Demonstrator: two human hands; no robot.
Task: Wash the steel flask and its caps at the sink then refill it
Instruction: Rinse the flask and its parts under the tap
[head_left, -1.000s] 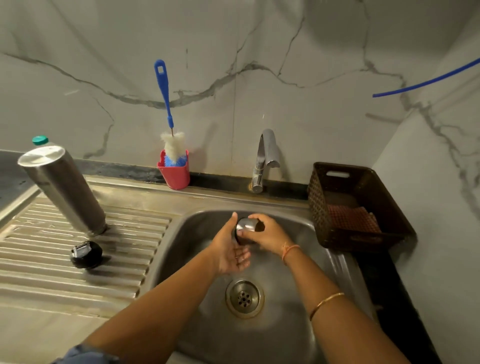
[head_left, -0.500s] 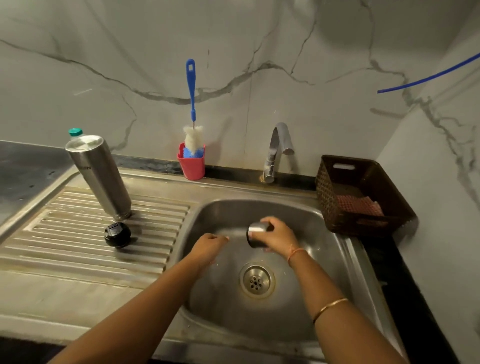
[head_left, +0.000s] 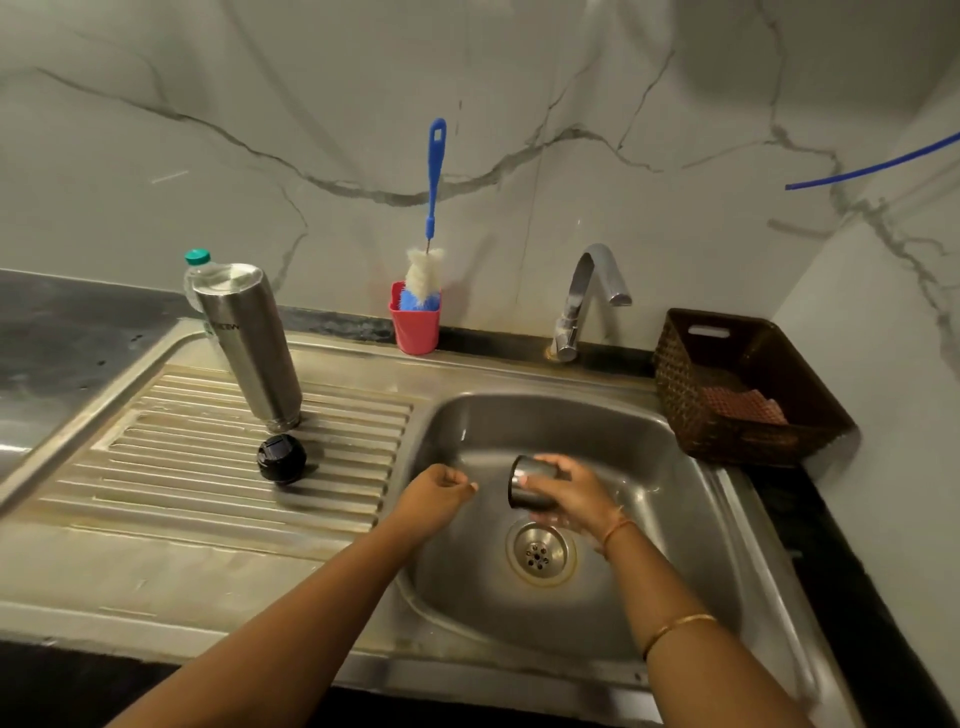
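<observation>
The steel flask (head_left: 248, 340) stands upside down on the ribbed drainboard (head_left: 156, 467), left of the sink bowl (head_left: 649, 467). A black inner cap (head_left: 281, 459) lies on the ribs just in front of it. Over the bowl, my right hand (head_left: 571, 491) grips the steel outer cap (head_left: 530, 480) on its side, open end facing left. My left hand (head_left: 439, 491) hovers a little to the left of the cap with fingers loosely curled, holding nothing. The drain (head_left: 540, 553) lies below the cap.
The tap (head_left: 587, 296) stands behind the bowl; no water runs. A blue bottle brush (head_left: 431, 208) sits in a red cup (head_left: 415, 325) against the wall. A brown basket (head_left: 743, 389) with a cloth sits at the right. A plastic bottle with a green lid (head_left: 197, 260) stands behind the flask.
My left hand has come off the steel cap and moved left. My right hand keeps holding the cap and has lowered it toward the drain. The view has pulled back.
</observation>
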